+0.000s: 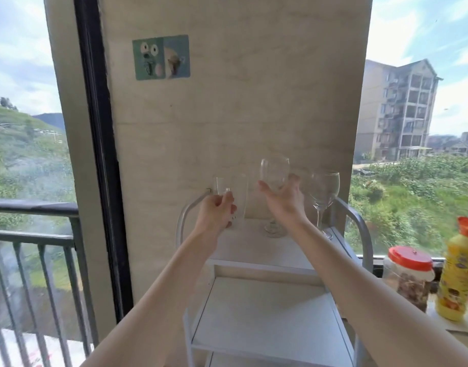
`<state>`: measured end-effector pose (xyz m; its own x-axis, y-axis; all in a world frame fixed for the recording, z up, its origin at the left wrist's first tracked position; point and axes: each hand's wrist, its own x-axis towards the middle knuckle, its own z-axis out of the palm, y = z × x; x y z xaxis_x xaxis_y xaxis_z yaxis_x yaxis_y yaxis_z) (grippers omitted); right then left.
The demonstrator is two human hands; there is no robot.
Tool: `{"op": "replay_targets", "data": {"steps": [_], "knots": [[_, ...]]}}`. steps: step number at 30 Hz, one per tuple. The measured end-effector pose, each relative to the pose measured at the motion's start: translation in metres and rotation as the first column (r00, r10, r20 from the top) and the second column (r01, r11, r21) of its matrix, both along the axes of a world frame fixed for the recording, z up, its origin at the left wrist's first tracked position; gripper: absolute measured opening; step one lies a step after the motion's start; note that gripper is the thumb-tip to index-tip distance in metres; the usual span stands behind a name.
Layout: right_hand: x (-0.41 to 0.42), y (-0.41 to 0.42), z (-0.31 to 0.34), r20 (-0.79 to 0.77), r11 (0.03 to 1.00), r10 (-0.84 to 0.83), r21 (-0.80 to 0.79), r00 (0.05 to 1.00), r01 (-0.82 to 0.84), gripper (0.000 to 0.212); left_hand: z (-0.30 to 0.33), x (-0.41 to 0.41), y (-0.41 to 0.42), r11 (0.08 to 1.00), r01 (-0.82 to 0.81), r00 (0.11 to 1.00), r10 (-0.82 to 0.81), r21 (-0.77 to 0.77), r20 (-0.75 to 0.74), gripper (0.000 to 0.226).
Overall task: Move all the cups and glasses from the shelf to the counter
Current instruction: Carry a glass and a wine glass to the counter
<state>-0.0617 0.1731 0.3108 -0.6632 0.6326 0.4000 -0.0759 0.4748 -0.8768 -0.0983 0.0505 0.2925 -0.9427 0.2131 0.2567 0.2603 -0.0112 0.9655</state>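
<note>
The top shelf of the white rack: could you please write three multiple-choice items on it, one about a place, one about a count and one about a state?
1. Where does the free wine glass stand?
A. at the right edge of the top shelf
B. on the lower shelf
C. on the windowsill

2. How many wine glasses show?
A. one
B. two
C. four

3. What is the right hand doing?
A. resting flat
B. holding a jar lid
C. cupping the bowl of a wine glass

Answers: 1 A, its foot sits by the right rail; 2 B, one stands free and one is held; 3 C, the fingers wrap under its bowl.
</note>
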Motion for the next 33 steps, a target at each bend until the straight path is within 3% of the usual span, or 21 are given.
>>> {"op": "replay_targets", "data": {"steps": [7,13,19,26,33], "knots": [[0.012,-0.007,0.001,-0.035,0.998,0.057,-0.01,0.998,-0.057,0.065,0.007,0.007,0.005,0.989,0.029,0.998,-0.038,0.146,0.058,0.031],[0.042,-0.024,0.013,-0.108,0.997,0.077,0.025,0.991,-0.075,0.057,0.008,0.028,-0.015,0.977,0.015,1.0,-0.009,0.211,-0.026,0.032],[0.089,-0.05,0.014,-0.209,0.998,0.013,0.068,0.978,0.001,0.065,0.011,0.07,-0.05,0.959,0.024,0.996,0.0,0.283,-0.087,0.034],[0.183,-0.069,0.003,-0.271,0.99,-0.058,0.111,0.961,0.091,0.06,0.004,0.147,-0.062,0.941,0.144,0.985,-0.105,0.308,-0.141,0.035],[0.293,-0.055,-0.005,-0.289,0.965,-0.203,0.104,0.936,0.242,0.078,-0.002,0.231,-0.044,0.904,0.335,0.939,-0.299,0.264,-0.168,0.039]]}}
